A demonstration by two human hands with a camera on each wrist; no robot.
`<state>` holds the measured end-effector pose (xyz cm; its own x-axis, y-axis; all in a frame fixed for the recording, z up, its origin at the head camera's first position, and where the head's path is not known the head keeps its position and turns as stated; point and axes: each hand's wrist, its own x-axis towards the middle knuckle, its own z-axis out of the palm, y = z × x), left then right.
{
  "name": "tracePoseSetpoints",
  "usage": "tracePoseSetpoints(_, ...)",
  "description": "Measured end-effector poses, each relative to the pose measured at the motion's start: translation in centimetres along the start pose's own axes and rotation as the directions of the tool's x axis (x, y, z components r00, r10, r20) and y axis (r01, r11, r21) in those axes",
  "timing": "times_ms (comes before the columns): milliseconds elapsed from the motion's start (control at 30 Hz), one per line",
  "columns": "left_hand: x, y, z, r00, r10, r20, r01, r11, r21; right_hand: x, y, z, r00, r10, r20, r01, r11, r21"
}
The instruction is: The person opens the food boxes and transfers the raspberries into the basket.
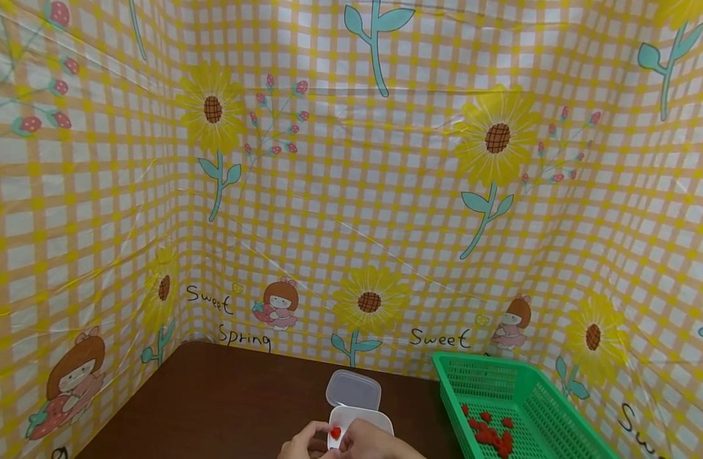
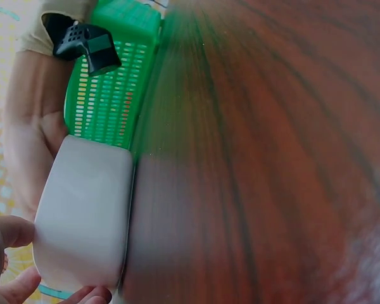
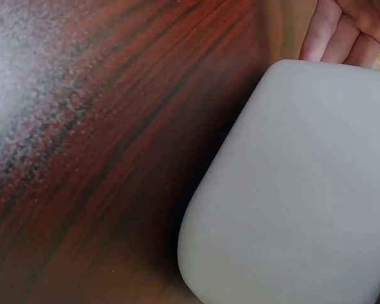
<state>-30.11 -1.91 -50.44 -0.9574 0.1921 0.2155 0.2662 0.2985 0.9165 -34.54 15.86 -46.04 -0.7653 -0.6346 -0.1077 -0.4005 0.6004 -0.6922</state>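
A white plastic container stands on the dark table, one small red piece showing inside it. My left hand holds the container at its left end. In the left wrist view, fingertips of that hand touch the container's outer wall. Over the container's right side is my right hand, its fingers bent downward; whether anything is between them is hidden. The right wrist view shows the container's smooth side and the left hand's fingers against its far end.
A translucent lid lies just behind the container. To the right stands a green slatted basket with several small red pieces in it. Checked cloth hangs around the table at the back and sides.
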Motion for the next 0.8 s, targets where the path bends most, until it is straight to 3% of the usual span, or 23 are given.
tracePoseSetpoints(167,0.08,-0.05,-0.1,1.0,-0.011,0.005,0.011,1.0,-0.006,0.23,0.24,-0.03,1.0,0.015,0.002,-0.015,0.999,0.035)
tracePoseSetpoints(367,0.09,-0.1,-0.11,1.0,0.002,0.013,-0.002,1.0,-0.024,0.12,0.15,-0.42,0.999,-0.032,0.035,0.032,0.999,0.015)
tracePoseSetpoints(633,0.05,0.22,-0.17,1.0,-0.013,0.002,0.013,1.0,-0.012,0.15,0.13,-0.29,0.999,-0.033,0.013,0.032,0.999,0.017)
tracePoseSetpoints(800,-0.01,0.18,-0.19,1.0,-0.006,0.013,0.006,1.0,-0.026,0.08,0.18,-0.52,0.998,-0.032,0.053,0.03,0.999,0.042)
